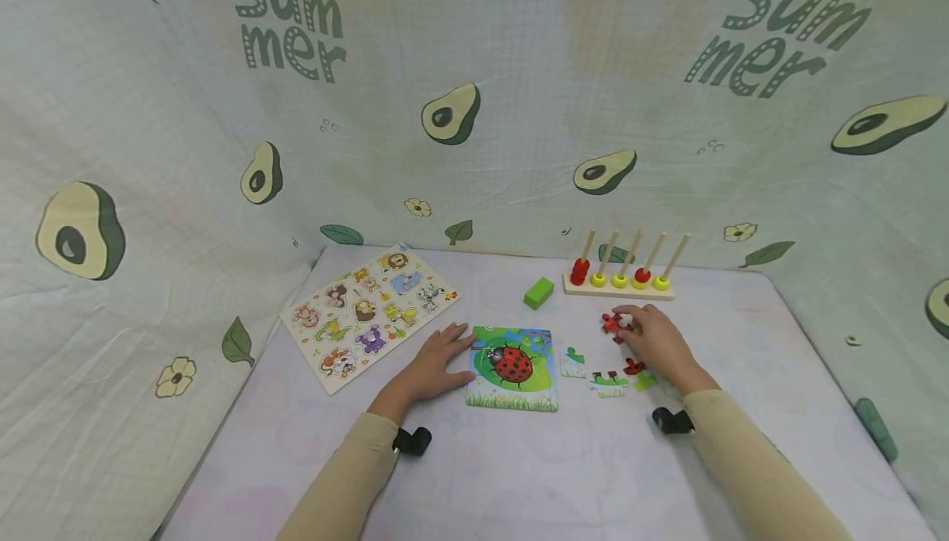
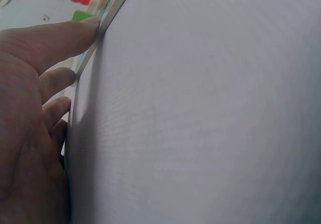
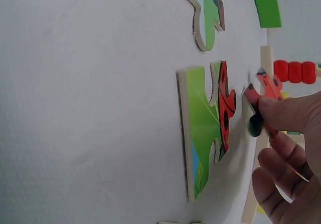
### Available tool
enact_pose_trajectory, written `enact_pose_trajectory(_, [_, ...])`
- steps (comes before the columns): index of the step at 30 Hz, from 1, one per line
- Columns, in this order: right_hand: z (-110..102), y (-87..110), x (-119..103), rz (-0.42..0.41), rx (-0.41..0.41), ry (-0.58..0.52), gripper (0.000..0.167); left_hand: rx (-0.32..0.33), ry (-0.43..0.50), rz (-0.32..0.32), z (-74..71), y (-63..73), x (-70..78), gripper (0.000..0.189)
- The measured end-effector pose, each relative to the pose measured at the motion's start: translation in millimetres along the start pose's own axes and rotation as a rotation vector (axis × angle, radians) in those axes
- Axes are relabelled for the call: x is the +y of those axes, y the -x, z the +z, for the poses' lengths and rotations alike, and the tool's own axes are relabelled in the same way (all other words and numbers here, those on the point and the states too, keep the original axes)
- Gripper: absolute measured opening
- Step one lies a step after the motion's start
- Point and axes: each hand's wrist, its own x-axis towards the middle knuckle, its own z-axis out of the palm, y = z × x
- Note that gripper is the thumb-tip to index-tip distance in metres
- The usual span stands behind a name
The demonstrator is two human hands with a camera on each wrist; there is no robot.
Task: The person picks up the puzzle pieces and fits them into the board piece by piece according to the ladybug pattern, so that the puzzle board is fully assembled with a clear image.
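Observation:
My right hand [image 1: 656, 345] pinches a red ladybug jigsaw piece [image 3: 271, 87] between thumb and fingers, tilted up over the table. Below it in the right wrist view lies a green-and-red jigsaw piece [image 3: 200, 111], with another green piece [image 3: 204, 13] farther up. The ladybug picture board [image 1: 511, 397] lies flat in front of me. Against its left edge rests my left hand [image 1: 433, 368], fingers extended, thumb touching the side. Between the board and my right hand are loose pieces with grass and ladybug legs [image 1: 608, 381] and a corner piece [image 1: 572, 363].
An animal puzzle board [image 1: 371, 319] lies angled at the left. Behind the ladybug board is a green block [image 1: 539, 293]. A wooden stand [image 1: 619, 291] with upright pegs and red and yellow beads is at the back right. A printed cloth [image 1: 519, 47] hangs behind the table.

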Motion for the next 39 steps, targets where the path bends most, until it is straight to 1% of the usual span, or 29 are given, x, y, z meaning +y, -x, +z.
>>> enact_pose_trajectory(6, [-2.1,-0.4,2.0,0.021,0.000,-0.006,0.038,-0.006,-0.002,-0.004,0.7,-1.2,-1.5,0.071])
enact_pose_trajectory(12, [-7.7,1.0,2.3,0.060,-0.001,-0.038,0.027,-0.005,0.003,-0.002,1.1,-2.2,-1.8,0.072])
enact_pose_trajectory(18, [-11.8,3.4,2.1,0.100,-0.018,-0.079,0.023,-0.005,0.003,-0.007,1.5,-2.1,-1.4,0.072])
enact_pose_trajectory(20, [-12.0,5.1,2.2,0.099,-0.020,-0.100,0.022,-0.004,0.004,-0.012,1.7,-1.5,-0.9,0.072])
enact_pose_trajectory(25, [-10.1,9.2,0.9,0.091,-0.021,-0.162,0.019,0.002,0.010,-0.010,1.1,-0.2,0.6,0.071])
enact_pose_trajectory(29, [-8.2,11.3,-2.6,0.089,-0.034,-0.210,0.020,-0.001,0.001,-0.011,0.6,-0.3,0.5,0.071])
enact_pose_trajectory(36, [-2.3,14.9,-14.5,0.002,-0.011,-0.255,0.018,0.002,-0.003,-0.006,0.6,-0.7,-0.1,0.071])
enact_pose_trajectory(39, [2.7,16.1,-21.0,-0.021,-0.007,-0.273,0.017,0.000,-0.006,-0.008,0.4,-1.0,-0.4,0.072])
